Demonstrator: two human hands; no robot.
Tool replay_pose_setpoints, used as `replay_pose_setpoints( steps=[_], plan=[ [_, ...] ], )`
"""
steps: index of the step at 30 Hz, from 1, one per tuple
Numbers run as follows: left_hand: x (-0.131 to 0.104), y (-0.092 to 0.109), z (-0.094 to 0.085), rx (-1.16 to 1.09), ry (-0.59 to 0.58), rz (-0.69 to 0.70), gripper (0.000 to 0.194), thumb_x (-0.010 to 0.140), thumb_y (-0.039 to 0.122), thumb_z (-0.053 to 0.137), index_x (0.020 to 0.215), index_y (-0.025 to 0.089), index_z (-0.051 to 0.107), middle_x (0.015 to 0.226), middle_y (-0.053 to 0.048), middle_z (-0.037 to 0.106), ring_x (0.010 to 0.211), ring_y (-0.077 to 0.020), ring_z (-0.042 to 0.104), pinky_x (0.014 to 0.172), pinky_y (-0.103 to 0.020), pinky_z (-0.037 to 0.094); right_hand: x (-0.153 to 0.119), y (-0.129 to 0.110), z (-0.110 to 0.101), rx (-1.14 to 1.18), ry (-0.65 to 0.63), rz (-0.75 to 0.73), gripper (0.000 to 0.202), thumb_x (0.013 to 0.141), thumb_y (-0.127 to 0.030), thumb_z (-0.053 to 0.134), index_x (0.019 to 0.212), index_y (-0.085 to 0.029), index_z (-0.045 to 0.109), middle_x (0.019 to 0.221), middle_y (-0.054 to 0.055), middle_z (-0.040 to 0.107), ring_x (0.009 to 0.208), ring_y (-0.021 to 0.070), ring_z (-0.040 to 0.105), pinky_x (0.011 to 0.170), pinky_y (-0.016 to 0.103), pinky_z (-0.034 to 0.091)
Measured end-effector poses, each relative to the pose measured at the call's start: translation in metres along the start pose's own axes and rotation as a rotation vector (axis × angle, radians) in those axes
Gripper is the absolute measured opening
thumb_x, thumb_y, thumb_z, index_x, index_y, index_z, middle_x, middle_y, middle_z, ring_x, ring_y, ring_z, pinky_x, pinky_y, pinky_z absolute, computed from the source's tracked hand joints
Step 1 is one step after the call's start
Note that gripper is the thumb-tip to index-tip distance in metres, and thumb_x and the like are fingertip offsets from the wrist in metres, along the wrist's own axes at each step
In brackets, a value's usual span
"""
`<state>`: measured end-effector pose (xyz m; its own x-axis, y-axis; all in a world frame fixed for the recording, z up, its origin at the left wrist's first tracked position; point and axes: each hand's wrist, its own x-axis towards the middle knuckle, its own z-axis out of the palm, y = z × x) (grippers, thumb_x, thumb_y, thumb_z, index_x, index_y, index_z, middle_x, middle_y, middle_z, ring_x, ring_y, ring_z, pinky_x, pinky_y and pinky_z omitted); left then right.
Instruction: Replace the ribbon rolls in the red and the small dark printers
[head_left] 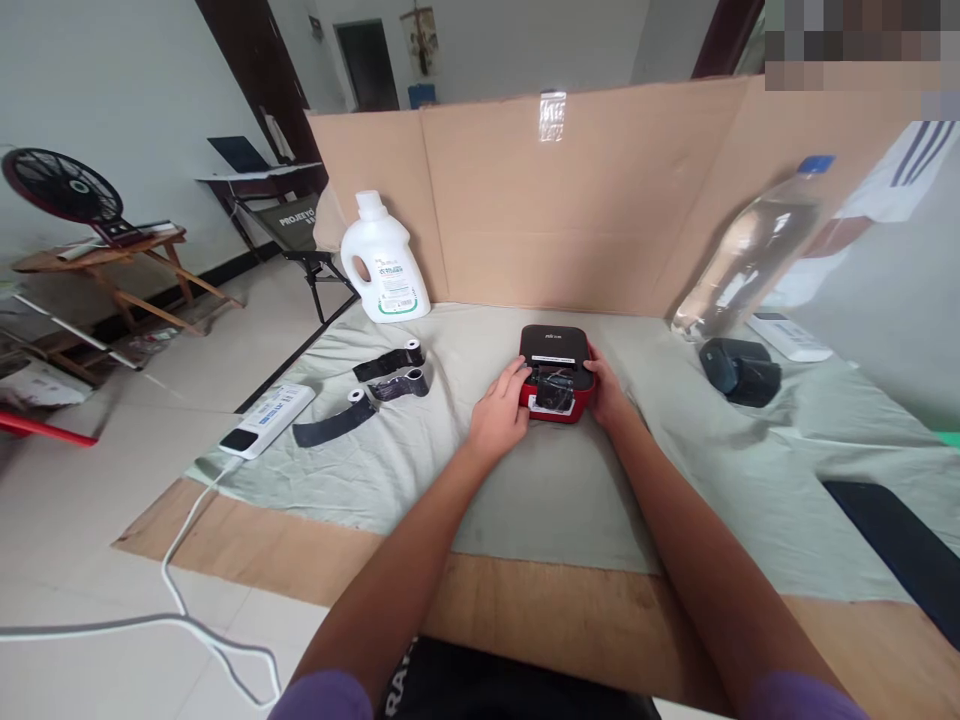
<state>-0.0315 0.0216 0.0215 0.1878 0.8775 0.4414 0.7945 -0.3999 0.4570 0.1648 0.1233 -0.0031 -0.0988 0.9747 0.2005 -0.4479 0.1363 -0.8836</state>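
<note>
A small black and red box-shaped device (555,345) rests on the grey-green cloth, with a dark glossy strip (555,390) hanging over its front. My left hand (500,412) is closed on the device's left side, fingers at its upper edge. On the opposite side, my right hand (606,388) grips the right edge. Left of the device lie several dark rolls partly unrolled: one at the back (390,362), one in the middle (400,385) and one in front (336,422).
A white jug (386,260) stands at the back left before a cardboard wall (555,210). A power strip (268,420) lies left. To the right are a large bottle (757,250), a black object (741,372), a white box (790,337) and a dark flat object (900,545).
</note>
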Motion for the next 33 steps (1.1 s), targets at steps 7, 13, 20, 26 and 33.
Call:
replay_pose_setpoints(
  steps=[7, 13, 20, 26, 33],
  plan=[
    [0.007, 0.004, 0.004, 0.064, -0.005, -0.059, 0.067, 0.079, 0.009, 0.046, 0.144, 0.023, 0.039, 0.159, -0.003, 0.034, 0.120, -0.0233, 0.059, 0.089, -0.032, 0.055, 0.001, 0.003, -0.002, 0.006, -0.020, -0.022, 0.051, 0.069, -0.029, 0.061, 0.120, -0.031, 0.063, 0.130, -0.004, 0.065, 0.122, 0.0240, 0.059, 0.106, 0.039, 0.047],
    [0.001, 0.004, -0.005, 0.078, -0.021, -0.046, 0.063, 0.081, 0.009, 0.045, 0.143, 0.025, 0.042, 0.158, -0.001, 0.035, 0.124, -0.0223, 0.055, 0.095, -0.032, 0.053, 0.002, 0.001, -0.001, -0.034, -0.006, -0.032, 0.053, 0.067, -0.032, 0.062, 0.120, -0.030, 0.062, 0.128, -0.002, 0.066, 0.123, 0.0266, 0.058, 0.107, 0.045, 0.046],
    [0.052, -0.076, -0.080, 0.350, 0.057, -0.247, 0.039, 0.089, 0.022, 0.048, 0.127, 0.022, 0.057, 0.141, -0.009, 0.054, 0.129, -0.0301, 0.047, 0.103, -0.043, 0.045, 0.006, 0.004, -0.005, -0.028, -0.034, -0.041, 0.051, 0.068, -0.033, 0.063, 0.118, -0.029, 0.063, 0.131, 0.000, 0.064, 0.124, 0.0285, 0.057, 0.105, 0.048, 0.047],
    [0.103, -0.157, -0.127, 0.453, -0.456, -0.465, 0.053, 0.076, 0.027, 0.068, 0.129, 0.023, 0.062, 0.136, -0.015, 0.058, 0.123, -0.0390, 0.053, 0.104, -0.056, 0.039, 0.010, 0.008, -0.010, -0.026, -0.051, -0.059, 0.053, 0.068, -0.034, 0.064, 0.121, -0.030, 0.062, 0.131, 0.001, 0.064, 0.123, 0.0267, 0.058, 0.107, 0.046, 0.046],
    [0.089, -0.181, -0.137, 0.452, -0.537, -0.416, 0.044, 0.081, 0.021, 0.065, 0.124, 0.015, 0.066, 0.130, -0.016, 0.063, 0.117, -0.0303, 0.058, 0.103, -0.043, 0.044, 0.007, 0.005, -0.004, -0.007, -0.037, -0.063, 0.053, 0.068, -0.033, 0.064, 0.120, -0.030, 0.063, 0.130, -0.001, 0.065, 0.126, 0.0263, 0.056, 0.108, 0.044, 0.045]
  ],
)
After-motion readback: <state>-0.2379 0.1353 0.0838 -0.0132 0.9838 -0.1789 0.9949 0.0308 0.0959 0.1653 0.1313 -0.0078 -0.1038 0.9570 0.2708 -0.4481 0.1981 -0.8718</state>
